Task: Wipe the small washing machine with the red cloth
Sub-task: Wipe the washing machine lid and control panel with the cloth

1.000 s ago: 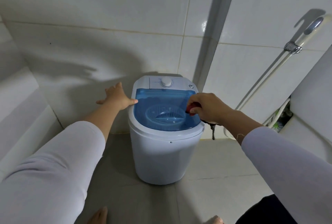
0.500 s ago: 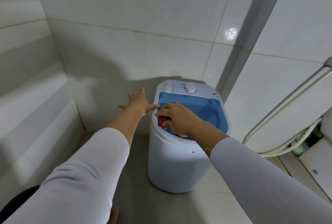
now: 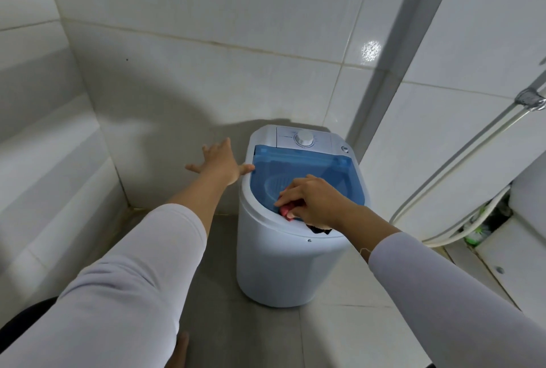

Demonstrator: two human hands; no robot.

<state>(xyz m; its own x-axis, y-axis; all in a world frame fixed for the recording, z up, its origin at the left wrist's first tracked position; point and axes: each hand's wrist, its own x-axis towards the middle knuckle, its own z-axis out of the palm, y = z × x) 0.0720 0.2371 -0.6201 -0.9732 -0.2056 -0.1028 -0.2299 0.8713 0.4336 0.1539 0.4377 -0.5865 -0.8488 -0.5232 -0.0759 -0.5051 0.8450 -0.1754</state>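
The small washing machine stands on the grey tiled floor in a corner of white tiled walls, its white body topped by a translucent blue lid and, behind that, a control panel with a round white dial. The right hand rests on the near edge of the lid, fingers curled down; its grip is pinched around the red cloth, which is bunched under the fingers so that only a small red fold shows beneath the fingertips, against the front rim of the lid. A dark scrap of fabric hangs out under the heel of that hand, over the white rim. The left hand reaches to the machine's left side with fingers spread and straight, holding nothing, its thumb touching the lid's left edge. Both arms wear pale long sleeves. To the right a white hose runs down the wall from a metal fitting.
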